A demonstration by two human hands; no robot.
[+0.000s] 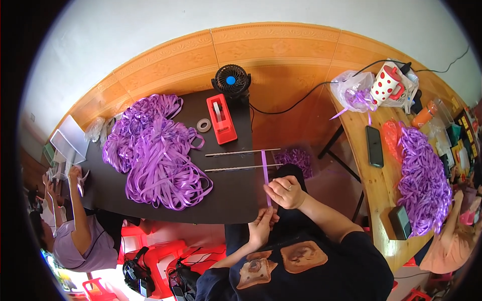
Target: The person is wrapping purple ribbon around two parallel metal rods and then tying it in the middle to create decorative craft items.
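Note:
A narrow purple ribbon (265, 173) runs from the outer ends of two thin metal rods (241, 152) down to my hands. My left hand (260, 227) pinches the ribbon's lower part, just past the dark table's front right corner. Slightly higher and to the right, my right hand (286, 192) is closed beside the same ribbon, its fingers curled; what they grip is partly hidden. The rods lie roughly parallel and stick out beyond the table's right edge. On the dark table (221, 200) a large heap of purple ribbon (155, 155) spreads to the left of the rods.
A red tape dispenser (221, 119), a tape roll (203, 125) and a black fan (231, 81) stand behind the rods. Below the rod ends sits a bin of purple ribbon (295, 161). A wooden table (379, 200) at right bears a phone (374, 146) and more ribbon. Other people sit at both sides.

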